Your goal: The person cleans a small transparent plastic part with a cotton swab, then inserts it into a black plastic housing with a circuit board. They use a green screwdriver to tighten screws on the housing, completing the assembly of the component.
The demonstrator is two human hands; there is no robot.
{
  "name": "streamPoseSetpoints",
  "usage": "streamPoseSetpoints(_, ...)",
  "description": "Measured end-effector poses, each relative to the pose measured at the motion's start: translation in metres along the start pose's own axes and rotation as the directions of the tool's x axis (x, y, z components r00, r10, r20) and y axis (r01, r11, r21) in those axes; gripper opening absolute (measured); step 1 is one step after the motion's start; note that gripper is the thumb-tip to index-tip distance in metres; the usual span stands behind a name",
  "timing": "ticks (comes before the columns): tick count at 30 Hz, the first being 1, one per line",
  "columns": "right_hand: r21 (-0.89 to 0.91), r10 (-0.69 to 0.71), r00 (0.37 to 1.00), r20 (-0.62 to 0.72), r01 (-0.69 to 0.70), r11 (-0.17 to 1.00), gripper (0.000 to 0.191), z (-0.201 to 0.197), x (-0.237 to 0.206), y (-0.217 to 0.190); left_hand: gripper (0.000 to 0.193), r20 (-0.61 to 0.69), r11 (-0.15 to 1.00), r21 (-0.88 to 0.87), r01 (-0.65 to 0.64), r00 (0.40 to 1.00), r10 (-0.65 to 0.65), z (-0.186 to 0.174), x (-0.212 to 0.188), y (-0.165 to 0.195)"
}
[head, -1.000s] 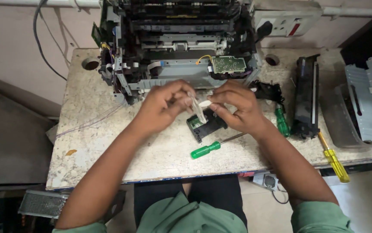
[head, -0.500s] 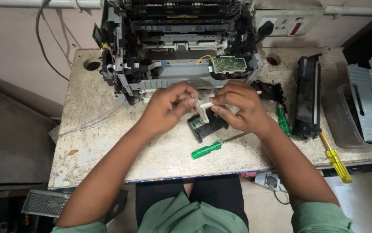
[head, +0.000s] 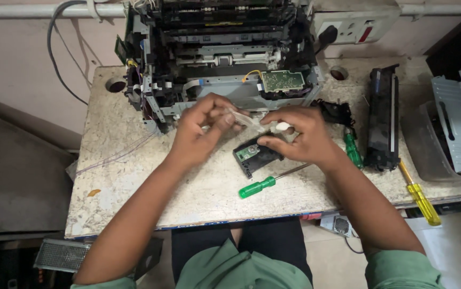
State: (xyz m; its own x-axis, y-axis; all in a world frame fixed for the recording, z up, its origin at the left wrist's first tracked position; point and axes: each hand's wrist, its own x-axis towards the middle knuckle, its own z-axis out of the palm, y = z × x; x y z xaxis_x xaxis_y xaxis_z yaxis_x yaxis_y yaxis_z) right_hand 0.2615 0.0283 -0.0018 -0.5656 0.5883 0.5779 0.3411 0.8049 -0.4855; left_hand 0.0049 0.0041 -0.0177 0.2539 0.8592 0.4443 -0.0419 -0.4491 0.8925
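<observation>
The hands have barely shifted since the earlier frame: left hand and right hand both pinch a clear strip just above the black module. It looks mid-handling; next needs steady fingers. The printer crowds behind, with bare bench toward the near edge.

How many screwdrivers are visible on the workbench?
3: one green-handled screwdriver by the front edge, another green one beside the right hand, a yellow one far right.

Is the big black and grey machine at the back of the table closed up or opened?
Opened. The big black and grey machine has no covers: its green circuit board and wires show.
</observation>
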Motion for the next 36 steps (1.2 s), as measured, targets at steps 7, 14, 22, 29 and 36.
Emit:
streamPoseSetpoints(7, -0.161, -0.201, 0.977, -0.067, 0.188, 0.969, 0.014, 0.005, 0.001, 0.008, 0.016, 0.021, 0.987, 0.13, -0.099, 0.995, 0.097, 0.002, 0.0, 0.0)
streamPoseSetpoints(14, -0.396, -0.338, 0.938, -0.072, 0.285, 0.873, 0.017, -0.004, 0.002, -0.011, 0.014, 0.007, 0.937, 0.277, 0.214, 0.975, -0.224, 0.007, -0.004, 0.008)
streamPoseSetpoints(22, -0.614, -0.458, 0.889, 0.03, 0.378, 0.693, 0.032, 0.002, 0.001, -0.024, 0.013, -0.039, 0.974, 0.206, 0.089, 0.996, -0.083, 0.01, -0.005, 0.014)
streamPoseSetpoints(29, -0.69, -0.509, 0.846, 0.16, 0.464, 0.556, 0.019, 0.001, -0.001, -0.03, 0.012, -0.06, 0.961, 0.261, 0.089, 0.995, -0.076, 0.01, -0.005, 0.012)
streamPoseSetpoints(36, -0.382, -0.321, 0.94, 0.114, 0.339, 0.859, 0.041, 0.001, -0.002, -0.024, 0.01, -0.069, 0.946, 0.323, 0.013, 0.998, 0.009, 0.004, -0.003, -0.002)
